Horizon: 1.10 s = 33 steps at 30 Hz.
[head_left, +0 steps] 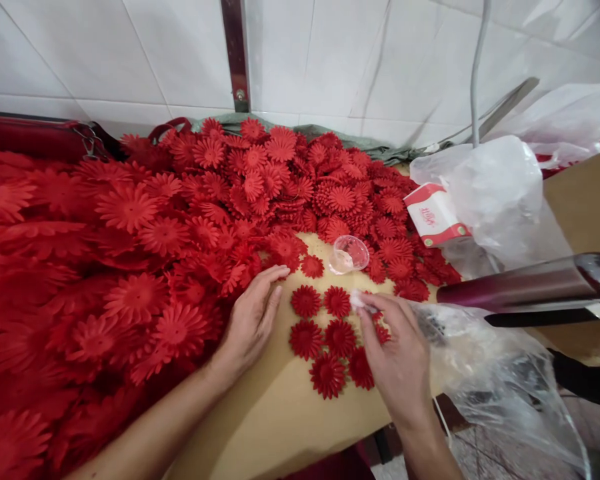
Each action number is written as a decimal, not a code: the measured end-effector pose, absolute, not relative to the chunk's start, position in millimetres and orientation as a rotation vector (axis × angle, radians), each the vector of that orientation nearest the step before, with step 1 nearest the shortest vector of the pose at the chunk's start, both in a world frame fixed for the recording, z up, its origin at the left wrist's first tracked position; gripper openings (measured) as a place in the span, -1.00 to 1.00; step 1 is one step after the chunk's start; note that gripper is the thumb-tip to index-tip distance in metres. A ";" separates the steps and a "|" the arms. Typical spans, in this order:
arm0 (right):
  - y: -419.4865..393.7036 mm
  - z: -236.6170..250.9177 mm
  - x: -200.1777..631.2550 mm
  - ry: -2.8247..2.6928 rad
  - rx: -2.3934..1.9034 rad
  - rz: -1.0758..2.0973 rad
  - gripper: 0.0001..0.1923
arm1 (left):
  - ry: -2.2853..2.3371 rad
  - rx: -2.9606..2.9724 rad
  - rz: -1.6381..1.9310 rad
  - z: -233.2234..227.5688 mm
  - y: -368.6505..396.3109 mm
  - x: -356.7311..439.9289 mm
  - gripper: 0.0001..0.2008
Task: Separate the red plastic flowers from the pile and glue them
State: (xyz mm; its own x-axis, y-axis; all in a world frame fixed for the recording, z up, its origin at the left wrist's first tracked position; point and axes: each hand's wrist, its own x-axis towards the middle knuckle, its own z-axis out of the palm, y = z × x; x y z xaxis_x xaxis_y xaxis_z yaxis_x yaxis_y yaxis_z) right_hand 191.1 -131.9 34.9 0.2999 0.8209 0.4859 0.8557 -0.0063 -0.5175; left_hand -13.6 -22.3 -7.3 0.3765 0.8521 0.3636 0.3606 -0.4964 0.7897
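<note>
A large heap of red fabric flowers (pixel 145 220) covers the left and back of a tan table (pixel 275 413). My left hand (pixel 253 319) rests flat at the heap's edge, fingers together, holding nothing. Several single flowers (pixel 330 337) lie in a cluster on the bare table. My right hand (pixel 397 350) hovers over that cluster, its fingertips pinched on a small pale bit (pixel 356 301) that is too small to identify. A small clear plastic cup (pixel 349 254) sits just beyond the cluster.
A white tissue pack with red stripes (pixel 436 215) and a white plastic bag (pixel 500 193) lie at the right. A clear plastic bag (pixel 500 380) hangs off the table's right edge. A maroon and chrome bar (pixel 530 287) juts in from the right. White tiled wall behind.
</note>
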 end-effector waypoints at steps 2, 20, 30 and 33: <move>-135.3 32.1 175.7 -1.604 -1.738 0.035 -0.82 | 1.075 2.016 1.065 -7.3 -20.1 -16.0 -0.70; -148.3 31.3 159.5 -1.674 -1.628 0.225 -0.81 | 0.844 2.043 1.054 -14.2 -24.4 -18.6 -0.71; -193.9 14.6 155.2 -1.860 -1.666 0.268 -0.81 | 0.819 2.081 1.053 -17.8 -23.2 -19.0 -0.75; -189.3 23.6 162.1 -1.727 -1.694 0.352 -0.83 | 0.827 2.089 1.054 -17.9 -23.0 -19.1 -0.75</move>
State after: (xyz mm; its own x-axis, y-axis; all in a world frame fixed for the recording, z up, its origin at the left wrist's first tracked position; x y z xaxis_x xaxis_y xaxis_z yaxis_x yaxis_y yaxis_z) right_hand 162.1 -189.3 23.6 0.0815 0.9573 0.2772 0.7729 0.1149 -0.6241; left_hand -19.1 -23.0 -17.9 0.4785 0.7626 0.4353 0.2416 -0.5909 0.7697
